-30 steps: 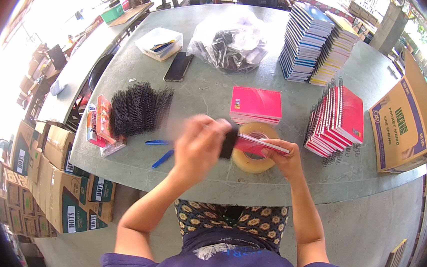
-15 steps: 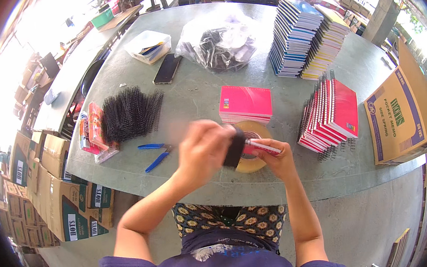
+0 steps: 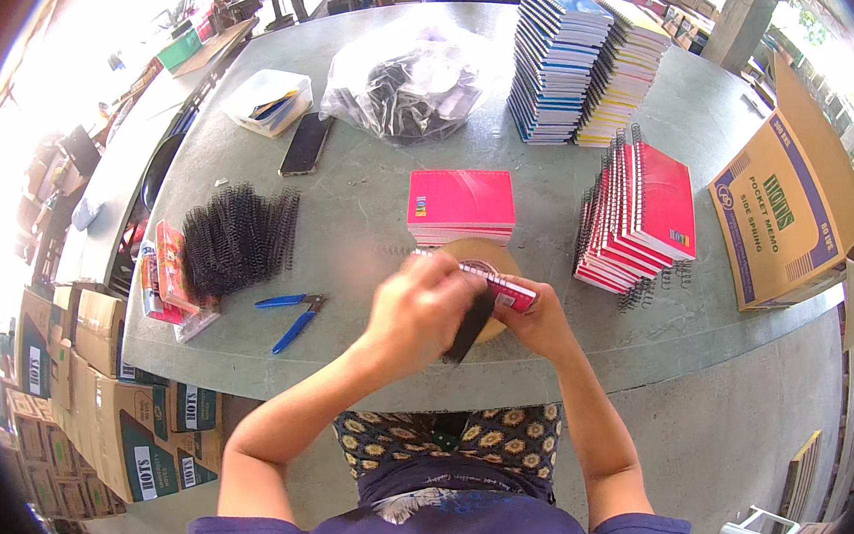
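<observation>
Right hand (image 3: 542, 320) has its grip pinched closed around 1 end of a pink notebook (image 3: 522, 301), held over the tape roll (image 3: 499, 255), probably to keep the coil edge free. Left hand (image 3: 418, 308) is curled at that edge by a black pad (image 3: 470, 332); too blurry, can't tell what it's gripping. Springs (image 3: 239, 240) and pliers (image 3: 296, 328) sit left on the surface (image 3: 351, 198), likely for easy reach.

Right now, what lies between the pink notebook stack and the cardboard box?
In the head view, a pile of red spiral notebooks lies between the pink stack and the cardboard box.
</observation>
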